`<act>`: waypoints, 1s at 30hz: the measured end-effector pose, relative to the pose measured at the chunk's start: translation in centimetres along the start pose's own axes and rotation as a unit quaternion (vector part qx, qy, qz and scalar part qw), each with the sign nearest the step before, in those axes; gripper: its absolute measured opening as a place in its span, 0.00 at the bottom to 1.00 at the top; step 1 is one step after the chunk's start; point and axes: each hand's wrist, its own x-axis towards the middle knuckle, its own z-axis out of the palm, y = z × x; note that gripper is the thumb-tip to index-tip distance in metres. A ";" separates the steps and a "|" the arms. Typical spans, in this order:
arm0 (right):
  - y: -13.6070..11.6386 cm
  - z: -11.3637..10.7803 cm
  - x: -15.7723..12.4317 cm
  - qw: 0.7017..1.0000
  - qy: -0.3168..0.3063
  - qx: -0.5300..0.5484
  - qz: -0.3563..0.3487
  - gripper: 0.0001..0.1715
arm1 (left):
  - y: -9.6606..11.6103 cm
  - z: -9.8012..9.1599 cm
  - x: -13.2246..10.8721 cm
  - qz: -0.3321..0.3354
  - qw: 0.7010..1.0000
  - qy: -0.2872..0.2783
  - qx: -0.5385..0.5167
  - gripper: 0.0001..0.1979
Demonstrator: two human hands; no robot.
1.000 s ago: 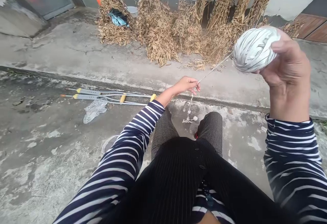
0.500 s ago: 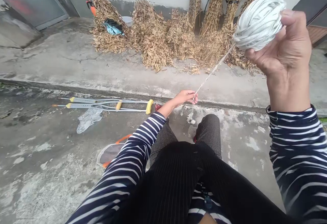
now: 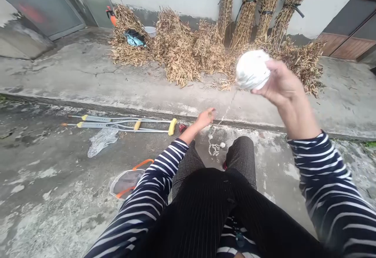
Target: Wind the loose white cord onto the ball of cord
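My right hand grips a ball of white cord from its right side, raised in front of the dried plants. A strand hangs from the ball down to the ground, where it lies in loose loops between my feet, beside a small white lump. My left hand is low, just left of the strand and apart from it. Its fingers are slightly bent and somewhat blurred, with nothing seen between them.
Piles of dried stalks and upright tied bundles stand along the wall. Crutches lie at the left beside a clear plastic bag. An orange-handled bag lies near my left arm. A low step edge runs across.
The ball and my right hand have moved left and down. My left hand has let go of the strand and shifted slightly left. More cord lies on the ground.
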 end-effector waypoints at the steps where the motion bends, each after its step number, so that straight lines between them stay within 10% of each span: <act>1: 1.6 0.4 0.0 1.000 -0.002 0.000 0.015 0.40 | 1.5 0.1 0.1 0.045 0.999 0.004 -0.018 0.21; 5: 7.0 1.4 -0.2 0.999 0.002 0.035 0.038 0.39 | 7.2 1.6 0.1 0.203 0.976 0.011 -0.079 0.22; 9: 10.1 0.8 -1.1 0.994 0.017 0.085 0.069 0.36 | 8.2 3.5 -0.4 0.215 0.972 -0.002 -0.093 0.12; 19: 12.9 -0.6 -5.4 0.956 0.150 0.243 0.069 0.29 | 0.6 4.3 -3.2 0.142 0.989 -0.034 -0.035 0.16; 30: 4.4 0.8 -6.9 0.965 0.193 0.157 -0.087 0.26 | -7.1 3.6 -5.8 0.062 0.998 -0.034 -0.001 0.13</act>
